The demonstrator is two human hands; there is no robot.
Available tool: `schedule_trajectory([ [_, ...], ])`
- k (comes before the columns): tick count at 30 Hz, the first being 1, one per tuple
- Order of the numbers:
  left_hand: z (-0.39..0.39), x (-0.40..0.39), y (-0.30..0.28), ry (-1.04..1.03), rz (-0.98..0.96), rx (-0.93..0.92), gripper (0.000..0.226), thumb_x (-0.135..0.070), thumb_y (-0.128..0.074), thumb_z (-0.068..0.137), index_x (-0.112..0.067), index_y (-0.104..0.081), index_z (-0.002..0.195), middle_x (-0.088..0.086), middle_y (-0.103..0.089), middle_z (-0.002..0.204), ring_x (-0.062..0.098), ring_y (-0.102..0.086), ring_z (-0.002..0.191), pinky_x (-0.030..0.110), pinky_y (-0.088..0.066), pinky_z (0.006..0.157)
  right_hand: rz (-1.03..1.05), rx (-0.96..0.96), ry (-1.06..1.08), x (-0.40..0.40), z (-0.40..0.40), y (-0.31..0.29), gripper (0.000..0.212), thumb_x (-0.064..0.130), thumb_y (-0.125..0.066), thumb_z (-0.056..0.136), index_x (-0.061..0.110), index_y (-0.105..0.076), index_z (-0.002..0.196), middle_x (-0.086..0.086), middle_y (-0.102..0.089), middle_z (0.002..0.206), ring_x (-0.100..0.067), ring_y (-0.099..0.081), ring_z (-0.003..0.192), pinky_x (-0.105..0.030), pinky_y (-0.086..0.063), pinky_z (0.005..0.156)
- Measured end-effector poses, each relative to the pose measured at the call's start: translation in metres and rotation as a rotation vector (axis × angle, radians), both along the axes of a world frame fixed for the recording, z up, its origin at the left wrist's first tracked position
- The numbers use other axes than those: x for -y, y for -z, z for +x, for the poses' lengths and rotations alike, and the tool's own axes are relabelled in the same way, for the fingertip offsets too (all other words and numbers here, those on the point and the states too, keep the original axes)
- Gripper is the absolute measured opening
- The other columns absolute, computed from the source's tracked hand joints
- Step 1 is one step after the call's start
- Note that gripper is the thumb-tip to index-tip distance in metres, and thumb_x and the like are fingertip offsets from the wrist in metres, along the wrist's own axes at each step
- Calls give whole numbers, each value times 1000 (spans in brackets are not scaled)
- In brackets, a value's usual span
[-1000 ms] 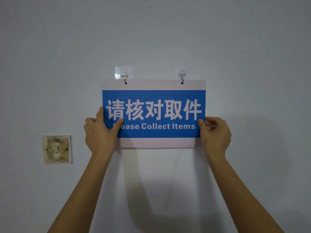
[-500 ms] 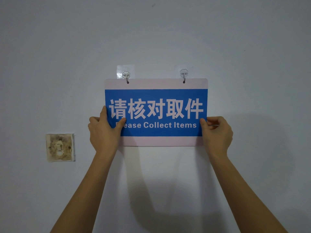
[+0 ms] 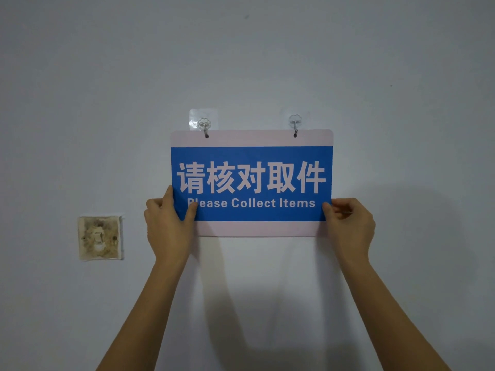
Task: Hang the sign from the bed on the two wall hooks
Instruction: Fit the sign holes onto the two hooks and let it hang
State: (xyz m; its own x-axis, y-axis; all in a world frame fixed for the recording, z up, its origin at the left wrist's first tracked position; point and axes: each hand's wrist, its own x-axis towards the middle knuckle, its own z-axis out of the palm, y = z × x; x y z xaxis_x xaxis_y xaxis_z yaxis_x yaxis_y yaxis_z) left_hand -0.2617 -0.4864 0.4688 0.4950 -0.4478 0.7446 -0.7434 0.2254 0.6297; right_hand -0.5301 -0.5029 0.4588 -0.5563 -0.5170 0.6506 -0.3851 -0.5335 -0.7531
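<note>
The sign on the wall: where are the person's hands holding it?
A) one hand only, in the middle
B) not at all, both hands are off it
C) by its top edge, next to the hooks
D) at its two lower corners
D: the left hand pinches the lower left corner of the sign and the right hand the lower right one, well below the two hooks at its top.

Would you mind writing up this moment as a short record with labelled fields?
item: blue and pale pink rectangular sign, lettered "Please Collect Items"
hooks: left clear adhesive hook and right clear adhesive hook, each through a hole in the sign's top edge
left hand: grip on lower left corner
right hand: grip on lower right corner
tilt: about level
nearby: stained square wall plate, lower left, apart from the sign
</note>
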Motion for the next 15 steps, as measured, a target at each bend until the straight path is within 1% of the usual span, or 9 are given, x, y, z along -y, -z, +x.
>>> schedule_trajectory([
  [3,-4,-3,13,-109,25,63,50,-32,-59,88,-8,-49,130,20,-53,117,35,-51,106,43,-42,89,32,1,-2,-4,-2,5,16,17,-65,84,8,-66,97,0,-64,83,2,-52,62,-11,-38,59],
  [5,-8,-5,21,-127,45,59,48,-30,-58,89,-7,-49,130,20,-53,119,35,-51,108,43,-41,91,48,3,-4,-7,-2,11,16,17,-65,84,8,-67,98,-2,-66,84,-3,-53,63,-16,-41,63],
  [8,-10,-7,32,-108,77,19,48,-28,-55,90,-8,-46,133,18,-50,125,34,-50,112,43,-43,93,79,20,-20,-12,0,22,17,17,-64,84,8,-68,97,-2,-66,84,-2,-53,64,-23,-42,69],
  [13,-3,-7,45,-85,111,31,50,-26,-51,93,-10,-41,139,14,-47,132,32,-46,119,44,-48,90,98,16,-22,-15,0,34,17,17,-61,86,9,-68,99,0,-64,82,-4,-54,65,-26,-43,72],
  [15,-2,-10,45,-65,125,33,49,-25,-50,94,-11,-41,140,14,-48,132,32,-46,120,45,-49,88,105,20,-29,-16,1,33,17,17,-61,86,9,-68,100,1,-63,82,-9,-55,67,-26,-44,73],
])
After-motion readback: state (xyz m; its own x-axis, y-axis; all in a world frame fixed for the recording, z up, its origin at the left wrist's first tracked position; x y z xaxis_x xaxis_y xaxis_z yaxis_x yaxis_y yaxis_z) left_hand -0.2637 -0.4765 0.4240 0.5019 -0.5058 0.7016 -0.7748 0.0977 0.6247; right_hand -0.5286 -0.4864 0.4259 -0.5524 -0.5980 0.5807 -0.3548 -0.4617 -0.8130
